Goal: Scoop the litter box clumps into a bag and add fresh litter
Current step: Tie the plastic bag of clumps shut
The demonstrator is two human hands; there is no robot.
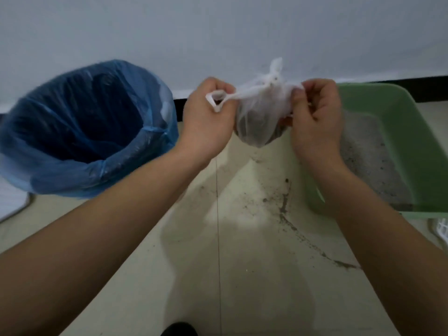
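A small white plastic bag (pixel 260 117) with dark clumps inside hangs in the air between my hands, its top twisted into a knot. My left hand (pixel 208 120) grips one handle loop of the bag, pulled out to the left. My right hand (pixel 315 117) pinches the other handle at the bag's right side. The green litter box (pixel 412 141) stands on the floor at the right, against the wall, with pale grey litter (pixel 368 161) in it; my right arm hides part of it.
A bin lined with a blue plastic bag (pixel 87 127) stands at the left by the wall. Dark litter crumbs (pixel 286 209) streak the beige tile floor. A white slotted plastic thing (pixel 442 231) peeks in at the right edge.
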